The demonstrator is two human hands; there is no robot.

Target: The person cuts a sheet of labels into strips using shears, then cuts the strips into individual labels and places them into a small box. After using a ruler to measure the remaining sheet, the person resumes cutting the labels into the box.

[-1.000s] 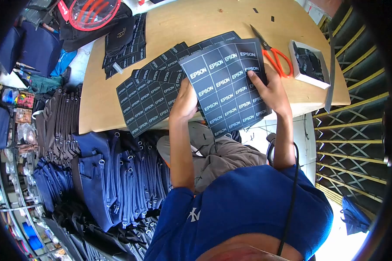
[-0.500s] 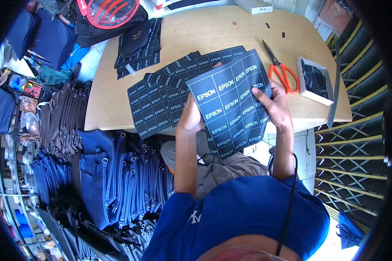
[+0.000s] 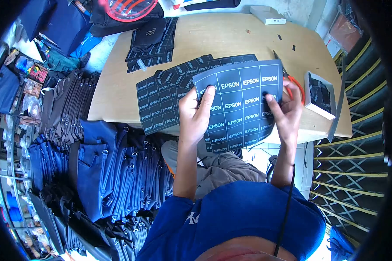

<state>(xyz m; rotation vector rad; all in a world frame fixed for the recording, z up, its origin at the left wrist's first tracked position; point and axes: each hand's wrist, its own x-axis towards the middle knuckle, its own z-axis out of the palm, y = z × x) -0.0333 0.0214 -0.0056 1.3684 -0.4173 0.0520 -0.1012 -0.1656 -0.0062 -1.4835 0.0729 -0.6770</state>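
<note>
A dark sheet (image 3: pixel 239 114) printed with a grid of white EPSON labels is held up in front of me, over the table's near edge. My left hand (image 3: pixel 192 116) grips its left side, thumb on the printed face. On the right side, my right hand (image 3: pixel 289 114) pinches it, thumb in front and fingers behind. Another sheet's edge seems to show behind its lower left corner. More EPSON sheets (image 3: pixel 152 104) lie overlapping on the table to the left. Scissors with orange handles (image 3: pixel 298 90) lie behind my right hand, partly hidden.
On the wooden table (image 3: pixel 213 35) stand an open white box (image 3: pixel 320 96) with dark pieces at right and another white box (image 3: pixel 268 15) at the back. A dark pouch (image 3: pixel 148 37) rests on sheets at back left. Stacked blue bags (image 3: pixel 98 174) fill the lower left; a folding metal gate (image 3: pixel 348 161) stands right.
My left thumb has come round onto the front of the sheet. The sheet's top has turned more level, and my right hand has shifted slightly right and down. The whole view has shifted a little.
</note>
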